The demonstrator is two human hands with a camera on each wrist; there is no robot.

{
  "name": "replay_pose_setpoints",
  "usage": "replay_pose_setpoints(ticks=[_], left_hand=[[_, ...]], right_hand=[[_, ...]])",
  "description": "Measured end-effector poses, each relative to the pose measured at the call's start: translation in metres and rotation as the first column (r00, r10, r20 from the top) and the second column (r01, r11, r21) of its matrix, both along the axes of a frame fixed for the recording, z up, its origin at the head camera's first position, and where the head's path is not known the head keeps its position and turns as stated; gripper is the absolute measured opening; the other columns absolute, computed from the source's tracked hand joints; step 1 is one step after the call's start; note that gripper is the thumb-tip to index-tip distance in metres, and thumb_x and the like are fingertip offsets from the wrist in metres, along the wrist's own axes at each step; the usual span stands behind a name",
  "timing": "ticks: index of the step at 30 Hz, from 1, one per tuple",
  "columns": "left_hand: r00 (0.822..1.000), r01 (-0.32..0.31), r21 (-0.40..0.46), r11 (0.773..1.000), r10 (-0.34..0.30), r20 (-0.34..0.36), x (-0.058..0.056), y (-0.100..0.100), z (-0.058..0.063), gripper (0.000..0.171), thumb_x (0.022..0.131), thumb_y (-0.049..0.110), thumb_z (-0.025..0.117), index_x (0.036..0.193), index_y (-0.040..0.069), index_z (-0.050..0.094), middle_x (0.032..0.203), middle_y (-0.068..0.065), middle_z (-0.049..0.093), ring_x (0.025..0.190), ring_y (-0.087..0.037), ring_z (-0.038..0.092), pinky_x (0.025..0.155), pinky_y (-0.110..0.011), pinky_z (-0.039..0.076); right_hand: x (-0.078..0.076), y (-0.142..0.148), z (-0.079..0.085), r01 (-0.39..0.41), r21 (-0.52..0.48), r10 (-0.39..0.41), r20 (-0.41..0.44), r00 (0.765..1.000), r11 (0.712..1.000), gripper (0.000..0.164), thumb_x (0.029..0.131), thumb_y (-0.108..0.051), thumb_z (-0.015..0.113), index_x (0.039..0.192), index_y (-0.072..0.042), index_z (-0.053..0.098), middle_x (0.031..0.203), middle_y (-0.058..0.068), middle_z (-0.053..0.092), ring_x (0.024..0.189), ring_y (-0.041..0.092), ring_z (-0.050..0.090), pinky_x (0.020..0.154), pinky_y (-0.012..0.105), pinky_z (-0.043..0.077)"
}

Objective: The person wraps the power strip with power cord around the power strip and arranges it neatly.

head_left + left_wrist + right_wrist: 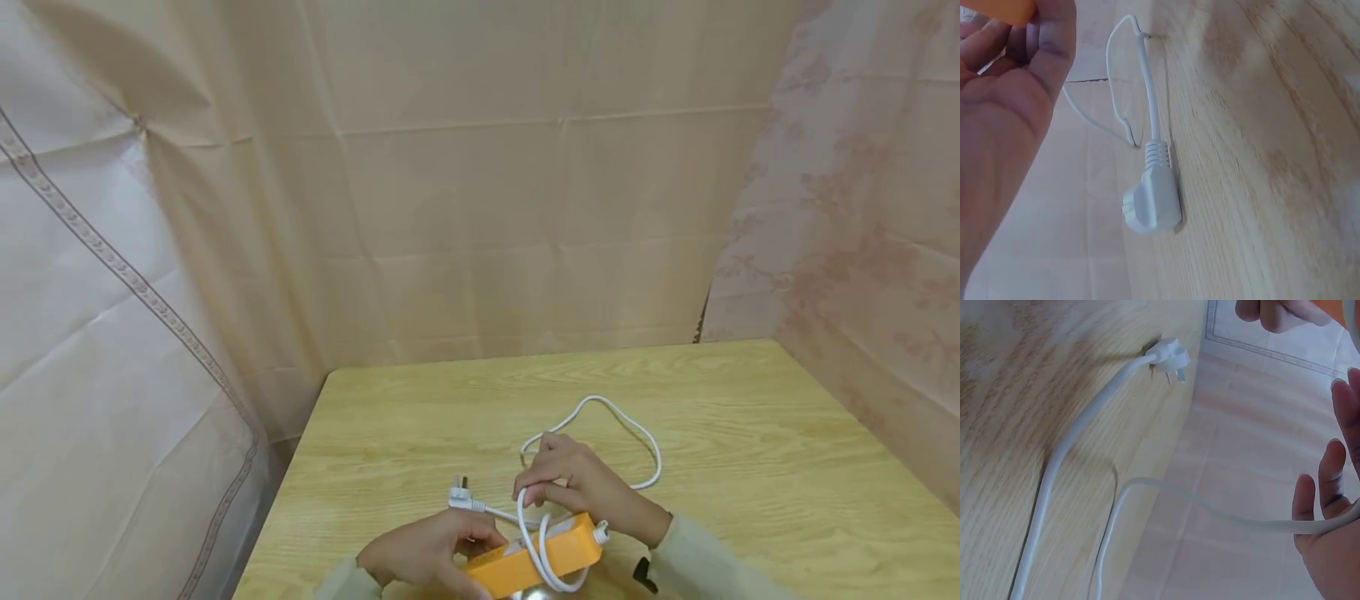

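An orange power strip (573, 548) is held up near the table's front edge, with its white cord (522, 517) looped around the body. My left hand (435, 543) grips the strip's left end. Above the strip, my right hand (573, 477) pinches the cord between thumb and fingers. In the right wrist view the cord runs across that hand's palm (1335, 562). The white plug (1160, 200) lies on the table beyond the left hand, its metal pins showing in the right wrist view.
A long bend of cord (657, 454) spreads over the wooden table (750, 467) behind the right hand. Beige cloth (525, 208) hangs behind the table, with a patterned cloth (862, 250) on the right and a pale one (90, 333) on the left.
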State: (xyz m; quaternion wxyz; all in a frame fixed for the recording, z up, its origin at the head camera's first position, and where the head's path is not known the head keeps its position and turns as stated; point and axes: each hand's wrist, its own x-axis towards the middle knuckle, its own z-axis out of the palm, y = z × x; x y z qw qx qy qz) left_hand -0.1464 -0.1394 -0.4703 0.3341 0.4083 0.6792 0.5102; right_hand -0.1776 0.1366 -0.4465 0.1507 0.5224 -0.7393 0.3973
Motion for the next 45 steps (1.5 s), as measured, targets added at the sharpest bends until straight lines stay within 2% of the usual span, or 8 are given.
replay_pose_setpoints(ticks=[4, 10, 13, 18, 25, 33, 40, 45], left_hand=[[0.998, 0.018, 0.020, 1.000, -0.017, -0.054, 0.000, 0.001, 0.000, 0.033, 0.092, 0.017, 0.079, 0.123, 0.010, 0.070, 0.102, 0.015, 0.062, 0.089, 0.003, 0.057, 0.084, -0.024, 0.053], [0.997, 0.017, 0.160, 0.987, -0.004, -0.080, 0.002, 0.003, -0.002, 0.049, 0.095, 0.043, 0.074, 0.126, 0.006, 0.068, 0.105, 0.011, 0.064, 0.091, 0.000, 0.059, 0.085, -0.032, 0.056], [0.999, -0.017, 0.246, 0.969, 0.028, -0.044, 0.004, 0.004, -0.002, 0.053, 0.095, 0.045, 0.073, 0.126, 0.003, 0.068, 0.105, 0.007, 0.064, 0.094, -0.003, 0.060, 0.089, -0.037, 0.056], [0.994, -0.099, 0.351, 0.931, 0.073, 0.086, 0.007, 0.002, -0.003, 0.054, 0.098, 0.037, 0.071, 0.129, -0.006, 0.062, 0.111, 0.002, 0.065, 0.095, -0.008, 0.059, 0.087, -0.030, 0.054], [0.970, -0.233, 0.413, 0.881, 0.182, 0.160, 0.008, 0.001, -0.005, 0.053, 0.099, 0.031, 0.067, 0.134, -0.008, 0.059, 0.119, -0.002, 0.065, 0.101, -0.013, 0.059, 0.089, -0.030, 0.051], [0.912, -0.394, 0.449, 0.802, 0.280, 0.301, 0.005, 0.000, -0.011, 0.029, 0.101, 0.033, 0.065, 0.121, 0.014, 0.072, 0.105, 0.003, 0.069, 0.092, -0.008, 0.062, 0.080, -0.025, 0.053], [0.879, -0.467, 0.446, 0.763, 0.344, 0.330, 0.003, 0.001, -0.009, 0.023, 0.104, 0.022, 0.058, 0.117, 0.010, 0.071, 0.090, 0.002, 0.066, 0.072, -0.006, 0.058, 0.051, -0.020, 0.042], [0.819, -0.567, 0.391, 0.725, 0.441, 0.368, 0.001, -0.001, -0.002, 0.025, 0.104, 0.018, 0.058, 0.118, 0.001, 0.068, 0.088, -0.001, 0.064, 0.068, -0.006, 0.055, 0.046, -0.019, 0.038]], right_hand=[[0.002, 0.001, -0.001, -0.017, -0.003, 0.017, 0.069, 0.997, 1.000, 0.011, 0.095, -0.025, 0.070, 0.099, -0.025, 0.080, 0.078, -0.021, 0.068, 0.076, -0.001, 0.043, 0.065, 0.018, 0.038], [0.005, 0.003, -0.003, -0.061, -0.039, 0.067, 0.189, 0.980, 0.997, 0.024, 0.096, -0.006, 0.069, 0.112, -0.021, 0.078, 0.085, -0.012, 0.065, 0.073, 0.001, 0.041, 0.060, 0.020, 0.041], [0.005, 0.007, -0.006, -0.029, -0.044, 0.038, 0.226, 0.973, 0.999, 0.028, 0.098, -0.001, 0.066, 0.116, -0.019, 0.077, 0.085, -0.008, 0.061, 0.072, 0.003, 0.042, 0.062, 0.023, 0.043], [0.007, 0.012, -0.013, 0.022, -0.042, -0.007, 0.323, 0.947, 0.999, 0.025, 0.102, 0.000, 0.059, 0.110, -0.018, 0.074, 0.089, -0.007, 0.063, 0.079, 0.004, 0.055, 0.071, 0.029, 0.051], [0.004, 0.014, -0.015, 0.098, -0.049, -0.083, 0.255, 0.963, 0.994, 0.025, 0.101, 0.000, 0.059, 0.095, -0.023, 0.070, 0.093, -0.007, 0.068, 0.090, 0.009, 0.063, 0.080, 0.033, 0.052], [0.003, 0.011, -0.012, 0.087, -0.067, -0.066, 0.266, 0.962, 0.994, 0.030, 0.104, 0.002, 0.054, 0.104, -0.023, 0.070, 0.079, -0.007, 0.065, 0.079, 0.010, 0.062, 0.075, 0.031, 0.053], [0.010, 0.010, -0.011, 0.174, -0.017, -0.164, 0.258, 0.952, 0.985, 0.028, 0.106, -0.006, 0.054, 0.101, -0.028, 0.071, 0.071, -0.014, 0.062, 0.081, 0.007, 0.060, 0.080, 0.032, 0.048], [0.013, 0.010, -0.009, 0.199, 0.007, -0.197, 0.194, 0.961, 0.980, 0.031, 0.106, -0.008, 0.055, 0.090, -0.032, 0.066, 0.074, -0.018, 0.061, 0.084, 0.005, 0.057, 0.079, 0.032, 0.044]])
